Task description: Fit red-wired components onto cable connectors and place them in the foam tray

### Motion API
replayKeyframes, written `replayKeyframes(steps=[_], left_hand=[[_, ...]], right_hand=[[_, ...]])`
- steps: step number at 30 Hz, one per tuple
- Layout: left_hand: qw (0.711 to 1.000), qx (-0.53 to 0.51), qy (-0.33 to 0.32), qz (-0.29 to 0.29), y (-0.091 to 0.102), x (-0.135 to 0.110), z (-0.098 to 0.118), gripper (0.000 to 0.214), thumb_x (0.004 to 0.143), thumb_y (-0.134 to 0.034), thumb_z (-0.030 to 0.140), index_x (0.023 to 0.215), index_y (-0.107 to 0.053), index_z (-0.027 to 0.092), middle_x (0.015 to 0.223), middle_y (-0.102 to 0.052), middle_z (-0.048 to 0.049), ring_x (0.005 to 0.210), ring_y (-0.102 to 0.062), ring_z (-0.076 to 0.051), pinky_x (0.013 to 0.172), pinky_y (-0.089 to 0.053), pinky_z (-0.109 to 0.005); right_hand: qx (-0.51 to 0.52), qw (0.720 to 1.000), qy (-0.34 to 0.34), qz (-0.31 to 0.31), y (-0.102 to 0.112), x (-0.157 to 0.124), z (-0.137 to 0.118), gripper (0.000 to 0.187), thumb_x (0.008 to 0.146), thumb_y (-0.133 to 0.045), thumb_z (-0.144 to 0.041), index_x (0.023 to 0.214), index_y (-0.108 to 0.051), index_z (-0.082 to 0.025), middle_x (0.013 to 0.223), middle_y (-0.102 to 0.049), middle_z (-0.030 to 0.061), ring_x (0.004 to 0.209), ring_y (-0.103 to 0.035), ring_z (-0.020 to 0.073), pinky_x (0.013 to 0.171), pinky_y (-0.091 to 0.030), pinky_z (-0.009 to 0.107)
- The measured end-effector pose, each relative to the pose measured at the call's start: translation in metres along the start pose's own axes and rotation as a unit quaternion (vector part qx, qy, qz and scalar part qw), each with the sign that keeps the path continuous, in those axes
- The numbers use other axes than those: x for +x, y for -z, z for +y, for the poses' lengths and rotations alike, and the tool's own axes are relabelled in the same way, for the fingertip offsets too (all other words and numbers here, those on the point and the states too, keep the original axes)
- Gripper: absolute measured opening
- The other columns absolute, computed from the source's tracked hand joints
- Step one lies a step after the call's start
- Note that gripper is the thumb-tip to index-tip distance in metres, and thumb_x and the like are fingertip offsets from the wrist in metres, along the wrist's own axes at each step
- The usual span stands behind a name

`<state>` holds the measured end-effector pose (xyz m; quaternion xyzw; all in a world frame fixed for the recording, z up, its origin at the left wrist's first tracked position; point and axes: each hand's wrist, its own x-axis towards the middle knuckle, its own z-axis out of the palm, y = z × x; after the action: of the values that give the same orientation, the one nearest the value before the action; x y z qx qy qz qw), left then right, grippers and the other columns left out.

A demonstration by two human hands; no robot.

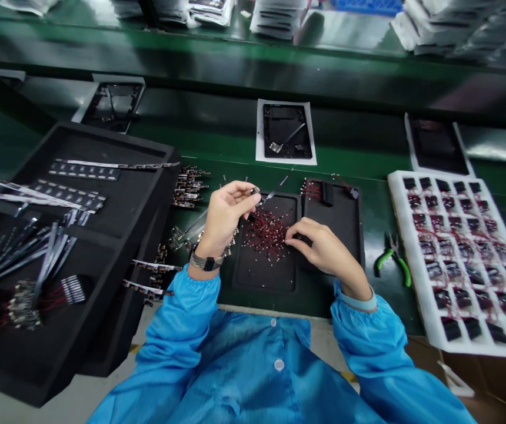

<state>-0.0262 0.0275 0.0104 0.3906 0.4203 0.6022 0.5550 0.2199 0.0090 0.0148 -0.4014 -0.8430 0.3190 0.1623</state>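
My left hand (226, 213) is raised over a black foam tray (264, 271), fingers pinched on a small dark component with a thin flat strip (275, 191) sticking out to the right. My right hand (319, 247) rests on the tray's right part, fingers curled and reaching into a pile of small red-wired parts (265, 231); what it grips is hidden. A second black tray (339, 215) sits just behind it, with a red-wired part (312, 189) at its back left. Both arms wear blue sleeves.
A large black foam tray (116, 194) with flex strips and wired parts fills the left. A white tray (416, 277) of several wired black modules stands right. Green-handled pliers (392, 259) lie between. Small circuit boards (189, 187) lie behind my left hand. Device shells (285, 132) rest on the conveyor.
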Motion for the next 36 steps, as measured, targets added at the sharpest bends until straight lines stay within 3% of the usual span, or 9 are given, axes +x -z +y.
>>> replayKeyframes(steps=[5,10,14,18,23,26,36], left_hand=[[0.999,0.039,-0.013,-0.006,0.002,-0.002,0.0,0.018,0.076,-0.087,0.024,0.092,-0.079,0.019,0.094,-0.077,-0.0045,0.081,-0.069,-0.012,0.071,-0.054,-0.023],[0.989,0.12,-0.042,-0.076,0.0,-0.005,0.004,0.007,0.083,-0.081,0.024,0.088,-0.08,0.019,0.095,-0.078,-0.0059,0.093,-0.07,-0.018,0.087,-0.055,-0.031],[0.98,0.156,-0.029,-0.118,-0.003,-0.007,0.007,0.01,0.086,-0.077,0.025,0.092,-0.081,0.018,0.094,-0.078,-0.0072,0.088,-0.071,-0.019,0.082,-0.055,-0.031],[0.98,0.146,0.012,-0.135,-0.003,-0.008,0.008,0.032,0.082,-0.082,0.024,0.112,-0.077,0.019,0.086,-0.077,-0.0046,0.077,-0.07,-0.016,0.073,-0.053,-0.028],[0.949,0.225,0.033,-0.22,-0.005,-0.009,0.009,0.015,0.085,-0.077,0.021,0.1,-0.08,0.02,0.093,-0.079,-0.0062,0.082,-0.07,-0.018,0.075,-0.052,-0.029],[0.93,0.25,0.04,-0.267,-0.008,-0.011,0.009,0.018,0.088,-0.073,0.02,0.104,-0.081,0.021,0.095,-0.08,-0.0062,0.085,-0.071,-0.019,0.078,-0.053,-0.031],[0.922,0.221,0.078,-0.306,-0.013,-0.015,0.005,0.008,0.084,-0.076,0.02,0.091,-0.079,0.016,0.075,-0.073,-0.0045,0.068,-0.065,-0.016,0.066,-0.049,-0.027]], right_hand=[[0.034,0.999,-0.017,0.039,-0.002,-0.001,0.002,0.011,0.1,-0.063,-0.025,0.103,-0.074,-0.024,0.104,-0.08,0.0037,0.094,-0.075,0.0228,0.086,-0.054,0.034],[0.031,0.996,-0.016,0.085,-0.004,0.0,-0.003,0.011,0.099,-0.064,-0.027,0.095,-0.075,-0.024,0.095,-0.081,0.0025,0.086,-0.075,0.0227,0.084,-0.053,0.037],[0.08,0.991,-0.012,0.104,-0.001,0.0,-0.01,0.012,0.097,-0.066,-0.029,0.092,-0.073,-0.022,0.09,-0.08,0.003,0.081,-0.073,0.0215,0.081,-0.052,0.036],[0.16,0.982,-0.028,0.094,0.004,-0.003,-0.016,0.013,0.097,-0.066,-0.03,0.09,-0.073,-0.021,0.082,-0.077,0.0028,0.074,-0.071,0.0202,0.073,-0.054,0.033],[0.205,0.976,-0.037,0.059,0.008,-0.004,-0.017,0.013,0.095,-0.068,-0.029,0.088,-0.074,-0.02,0.077,-0.075,0.0019,0.069,-0.067,0.0174,0.069,-0.052,0.03],[0.22,0.974,-0.048,0.019,0.008,-0.003,-0.015,0.014,0.093,-0.07,-0.03,0.087,-0.075,-0.019,0.078,-0.075,0.0022,0.069,-0.066,0.0169,0.068,-0.052,0.029],[0.283,0.955,-0.087,-0.029,0.006,-0.001,-0.009,0.021,0.093,-0.072,-0.036,0.088,-0.075,-0.016,0.071,-0.074,0.003,0.065,-0.065,0.0155,0.066,-0.051,0.027]])
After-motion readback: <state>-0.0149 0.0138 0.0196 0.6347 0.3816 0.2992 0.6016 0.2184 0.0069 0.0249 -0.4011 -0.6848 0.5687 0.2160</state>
